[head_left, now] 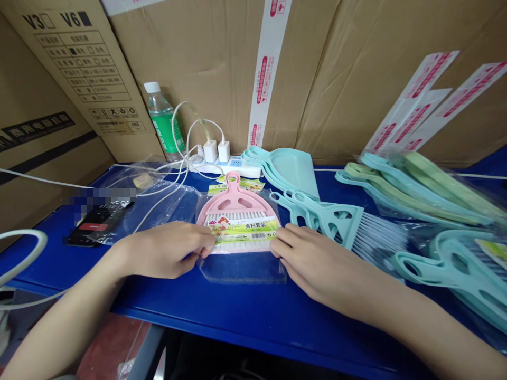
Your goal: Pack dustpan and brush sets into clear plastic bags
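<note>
A pink dustpan and brush set (235,200) lies in a clear plastic bag (241,269) on the blue table, handle pointing away from me. Across its bristles sits a green and yellow label card (245,229) with mushrooms printed on it. My left hand (168,248) pinches the left edge of the bag beside the card. On the opposite edge, my right hand (304,253) has its fingers closed on the bag near the card's right end. The bag's near end lies flat toward me, with nothing in it.
Blue-green dustpans (293,166) are stacked behind, with loose brushes (336,219) to the right. Bagged sets (455,264) lie at far right. A power strip (249,169) with chargers, a bottle (164,124), white cables and a black phone-like object (93,227) are at left. Cardboard boxes (222,58) stand behind.
</note>
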{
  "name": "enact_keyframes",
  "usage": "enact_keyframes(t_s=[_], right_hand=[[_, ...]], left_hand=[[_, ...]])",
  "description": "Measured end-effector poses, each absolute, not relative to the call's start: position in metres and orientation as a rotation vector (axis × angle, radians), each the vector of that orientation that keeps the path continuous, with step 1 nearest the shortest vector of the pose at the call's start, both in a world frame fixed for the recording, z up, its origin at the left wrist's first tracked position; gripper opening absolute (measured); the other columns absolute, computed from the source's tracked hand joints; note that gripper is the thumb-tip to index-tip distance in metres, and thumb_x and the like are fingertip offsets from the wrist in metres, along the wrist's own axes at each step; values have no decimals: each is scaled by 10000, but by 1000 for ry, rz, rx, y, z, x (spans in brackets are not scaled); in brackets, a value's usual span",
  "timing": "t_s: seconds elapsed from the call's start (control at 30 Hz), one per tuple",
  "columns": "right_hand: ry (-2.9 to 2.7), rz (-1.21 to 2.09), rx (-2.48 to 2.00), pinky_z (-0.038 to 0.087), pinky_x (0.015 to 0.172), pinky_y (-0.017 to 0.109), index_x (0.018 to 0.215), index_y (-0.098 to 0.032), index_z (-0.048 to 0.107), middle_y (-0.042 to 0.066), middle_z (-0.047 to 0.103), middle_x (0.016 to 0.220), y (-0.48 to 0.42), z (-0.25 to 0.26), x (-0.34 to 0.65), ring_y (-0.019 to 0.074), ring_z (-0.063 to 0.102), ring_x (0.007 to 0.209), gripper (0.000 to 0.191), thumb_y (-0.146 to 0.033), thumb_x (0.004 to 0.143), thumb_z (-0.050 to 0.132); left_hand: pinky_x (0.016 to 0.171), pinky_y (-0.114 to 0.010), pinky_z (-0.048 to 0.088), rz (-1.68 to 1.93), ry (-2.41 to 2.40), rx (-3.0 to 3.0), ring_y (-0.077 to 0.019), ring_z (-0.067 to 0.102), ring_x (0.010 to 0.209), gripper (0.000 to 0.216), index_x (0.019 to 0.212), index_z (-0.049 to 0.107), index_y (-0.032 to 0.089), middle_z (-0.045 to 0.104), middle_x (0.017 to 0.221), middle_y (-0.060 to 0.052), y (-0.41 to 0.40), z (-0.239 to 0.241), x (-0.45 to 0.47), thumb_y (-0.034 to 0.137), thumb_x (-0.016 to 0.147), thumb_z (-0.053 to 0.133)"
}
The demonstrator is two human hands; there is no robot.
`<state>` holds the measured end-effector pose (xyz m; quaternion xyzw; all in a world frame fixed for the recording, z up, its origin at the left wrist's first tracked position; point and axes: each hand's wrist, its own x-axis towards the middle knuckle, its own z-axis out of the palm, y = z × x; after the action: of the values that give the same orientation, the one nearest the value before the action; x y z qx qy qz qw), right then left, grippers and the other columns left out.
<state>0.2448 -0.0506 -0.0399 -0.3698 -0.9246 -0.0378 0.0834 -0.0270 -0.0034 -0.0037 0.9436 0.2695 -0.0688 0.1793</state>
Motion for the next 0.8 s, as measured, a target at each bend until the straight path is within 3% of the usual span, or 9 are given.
enact_keyframes(t_s=[0.8], right_hand=[[-2753, -137, -1087, 517, 711, 370, 875, -183, 600, 75, 670, 911, -50, -40, 244, 231, 616, 827, 162, -46, 800, 559]], left_hand=[[712, -278, 437, -169, 727, 2680, -177, 603, 823, 235, 790, 458, 208, 617, 831, -2, -3, -5, -30, -18, 725, 446]])
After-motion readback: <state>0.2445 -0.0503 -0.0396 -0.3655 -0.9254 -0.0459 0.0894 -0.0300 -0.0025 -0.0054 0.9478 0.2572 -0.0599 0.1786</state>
